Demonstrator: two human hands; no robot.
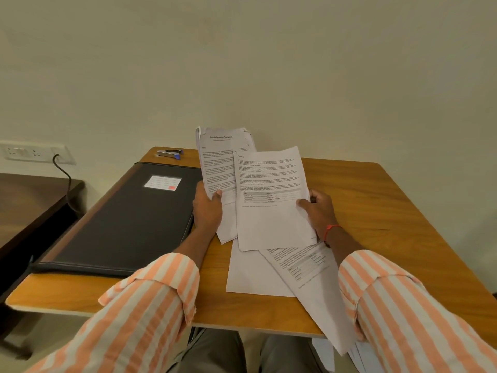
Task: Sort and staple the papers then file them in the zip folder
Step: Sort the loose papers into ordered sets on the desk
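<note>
- The wooden table carried everything. Its near edge was the weak spot, since paper nudged toward the person's lap could have dropped off.
- The black zip folder lay flat and closed on the table's left part, just beside the left hand. It had not yet been opened for filing, and opening it with both hands full could have muddled the sort.
- Loose sheets lay on the table below the forearms. An angled sheet overhung the near edge, so a drag of the right striped sleeve might have swept it to the floor.
- A single printed sheet was raised by the right hand, which pinched its lower right edge with the thumb in front. The other fingers curled behind it, mostly hidden. Held by one edge, it could have sagged or creased.
- A curled bundle of pages was pinched by the left hand, thumb pressed on its face and the fingers behind out of sight. Its top corners looked bent, and uneven edges would probably have stapled crookedly.
- The stapler sat at the table's far edge beyond the folder, well apart from both hands. Reaching for it over the raised papers risked letting pages slip out of order.
</note>
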